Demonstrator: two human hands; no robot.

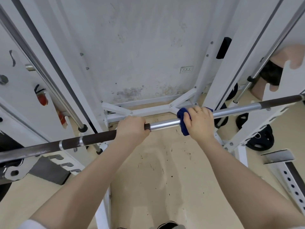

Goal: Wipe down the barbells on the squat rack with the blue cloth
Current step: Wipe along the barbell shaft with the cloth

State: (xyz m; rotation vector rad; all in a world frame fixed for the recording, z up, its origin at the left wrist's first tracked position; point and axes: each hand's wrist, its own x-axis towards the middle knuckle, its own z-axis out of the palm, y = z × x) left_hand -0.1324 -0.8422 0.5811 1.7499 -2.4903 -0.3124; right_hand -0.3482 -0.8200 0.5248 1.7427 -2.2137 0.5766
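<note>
Back wall (140, 47) is white plaster, scuffed, with mould-like staining low down and a wall socket (186, 69) to the right. Floor (156, 171) is beige, speckled with dark marks. Black weight plates (261, 138) lie on the floor at right. Red fire extinguisher (42, 98) visible through a cutout at left. Lighting flat, even.

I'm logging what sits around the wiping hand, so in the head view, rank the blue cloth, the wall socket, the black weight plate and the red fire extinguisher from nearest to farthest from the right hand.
From the right hand:
1. Blue cloth, gripped under it on the barbell.
2. Wall socket, up on the back wall.
3. Black weight plate, low to the right; close to the socket, hard to separate.
4. Red fire extinguisher, far left.
</note>
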